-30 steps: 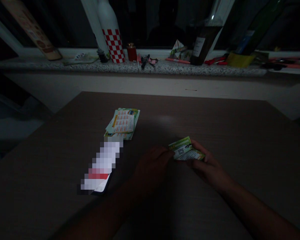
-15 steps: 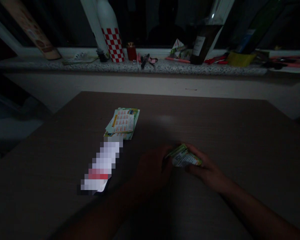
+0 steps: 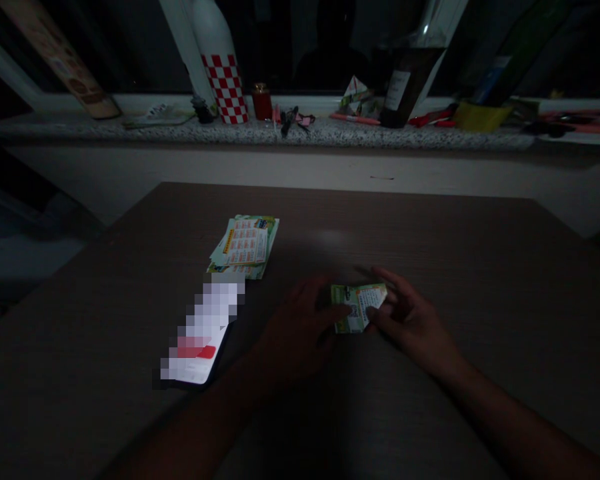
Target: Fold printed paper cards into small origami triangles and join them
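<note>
View: head camera, dim light.
Leaflet: a small green-and-white leaflet [image 3: 357, 307] sits low on the table [image 3: 430, 233] between your hands. It is right of the phone [image 3: 200, 333] and nearer you than the stack [image 3: 245, 247].
Left hand: your left hand [image 3: 300, 327] is open with fingers spread. One fingertip rests on the leaflet's left edge.
Right hand: your right hand [image 3: 410, 320] pinches the right edge between thumb and fingers.
Step in hand: probably smoothing or folding the leaflet against the table.
Method: pin the left edge with light fingertip pressure. Align the corners before pressing any crease, because thin paper marks easily. In this light, check alignment by touch.
Writing, leaflet: print is present but too small to read.
Writing, stack: the top sheet shows an orange grid, possibly a calendar. It is not legible.
Writing, phone: the screen is lit and its content is unreadable.
Writing, sill: the dark bottle [image 3: 405, 80] carries a pale label that cannot be read. The checked bottle [image 3: 225, 87] shows only a red-and-white pattern.
</note>
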A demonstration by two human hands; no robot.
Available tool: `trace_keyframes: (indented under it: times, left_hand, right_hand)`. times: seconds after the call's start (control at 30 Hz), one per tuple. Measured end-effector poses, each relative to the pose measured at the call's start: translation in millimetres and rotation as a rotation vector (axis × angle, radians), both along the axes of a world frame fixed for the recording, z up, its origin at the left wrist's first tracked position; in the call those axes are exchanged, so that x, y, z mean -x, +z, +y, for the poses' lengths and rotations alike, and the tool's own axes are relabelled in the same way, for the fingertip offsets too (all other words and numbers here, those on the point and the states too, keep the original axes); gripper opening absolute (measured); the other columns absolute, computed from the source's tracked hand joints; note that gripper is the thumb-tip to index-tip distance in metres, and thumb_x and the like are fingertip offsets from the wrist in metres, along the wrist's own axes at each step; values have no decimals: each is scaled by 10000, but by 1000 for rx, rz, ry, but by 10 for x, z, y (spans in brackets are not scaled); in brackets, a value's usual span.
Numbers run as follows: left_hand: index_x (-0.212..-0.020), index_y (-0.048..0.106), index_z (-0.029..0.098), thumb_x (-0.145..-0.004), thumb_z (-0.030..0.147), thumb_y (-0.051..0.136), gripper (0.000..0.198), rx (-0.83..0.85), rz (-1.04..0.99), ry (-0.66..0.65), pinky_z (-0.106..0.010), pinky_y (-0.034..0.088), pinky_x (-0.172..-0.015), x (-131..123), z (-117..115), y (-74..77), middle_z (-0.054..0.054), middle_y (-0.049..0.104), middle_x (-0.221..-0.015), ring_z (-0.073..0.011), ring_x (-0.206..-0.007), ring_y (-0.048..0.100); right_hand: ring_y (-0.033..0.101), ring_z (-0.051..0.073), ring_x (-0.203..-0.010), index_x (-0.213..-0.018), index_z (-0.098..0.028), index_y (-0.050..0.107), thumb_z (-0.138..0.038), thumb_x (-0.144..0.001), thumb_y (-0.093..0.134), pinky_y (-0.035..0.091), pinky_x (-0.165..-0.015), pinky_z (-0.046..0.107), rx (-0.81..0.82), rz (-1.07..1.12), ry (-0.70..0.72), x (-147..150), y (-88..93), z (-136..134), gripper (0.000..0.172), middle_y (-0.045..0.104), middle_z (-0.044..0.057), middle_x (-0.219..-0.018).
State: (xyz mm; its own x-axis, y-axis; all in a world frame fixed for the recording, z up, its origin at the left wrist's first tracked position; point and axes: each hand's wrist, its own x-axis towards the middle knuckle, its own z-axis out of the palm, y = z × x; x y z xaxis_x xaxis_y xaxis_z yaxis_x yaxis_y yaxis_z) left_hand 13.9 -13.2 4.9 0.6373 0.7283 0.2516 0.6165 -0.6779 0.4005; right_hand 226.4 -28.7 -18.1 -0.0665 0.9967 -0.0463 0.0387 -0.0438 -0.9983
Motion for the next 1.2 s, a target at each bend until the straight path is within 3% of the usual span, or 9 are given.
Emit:
trace_keyframes:
  times: [0.1,0.23,0.3,0.4,0.53,0.67,0.97,1.2]
  left_hand:
    - [-1107,641,290,-835,168,593,302,-89,72,-77,-473,309,-1062,16,37,14,-50,333,-1492,-286,-1357,291]
    - [-1044,656,260,-909,232,535,183,-92,166,-260,-433,295,-1067,24,68,-22,-26,535,-1355,-233,-1301,397]
    - [-1072,642,239,-920,217,520,196,-65,185,-301,-413,302,-1063,26,76,-39,-30,591,-1286,-214,-1250,457]
    - [-1103,625,215,-917,175,515,220,-23,199,-324,-393,319,-1049,30,81,-45,-41,603,-1263,-203,-1204,502]
    - [-1140,607,223,-896,171,546,257,28,172,-327,-389,317,-1048,45,80,-15,-44,608,-1248,-195,-1187,516]
    - [-1089,632,242,-905,251,554,200,85,136,-354,-384,306,-1050,86,99,23,-31,619,-1217,-184,-1191,507]
    - [-1005,659,231,-914,234,532,156,185,90,-265,-345,359,-972,97,124,107,-20,628,-1094,-174,-1054,536]
    - [-945,617,176,-934,267,458,183,138,143,-77,-377,383,-887,-33,100,-26,-54,597,-971,-207,-965,517]
  right_hand:
    - [600,118,-590,-1341,-276,394,-199,-780,641,529,-544,260,-25,-75,7,12,-36,-8,617,647,13,-868]
    - [604,127,-642,-1310,-268,451,-156,-790,611,542,-609,294,-152,-312,60,14,-53,-17,555,629,58,-1014]
    - [631,178,-848,-1290,-265,483,-123,-784,603,543,-751,348,-300,-483,83,3,-47,-18,539,568,88,-1187]
    - [511,258,-1170,-1213,-245,554,-98,-787,599,458,-947,428,-492,-688,116,-25,-40,-7,453,531,96,-1266]
    - [583,233,-1024,-984,-240,658,-121,-818,604,475,-877,419,-536,-775,251,-76,-54,26,211,647,61,-1052]
    - [584,221,-1021,-1006,-237,666,-167,-820,634,469,-885,405,-515,-774,311,-107,-41,36,201,651,55,-1053]
    - [562,238,-1086,-1043,-269,672,-161,-767,676,428,-942,427,-458,-811,339,-100,30,-3,296,631,49,-1112]
    - [565,251,-1088,-1070,-273,666,-143,-740,671,429,-941,445,-453,-805,322,-104,28,5,355,632,57,-1120]
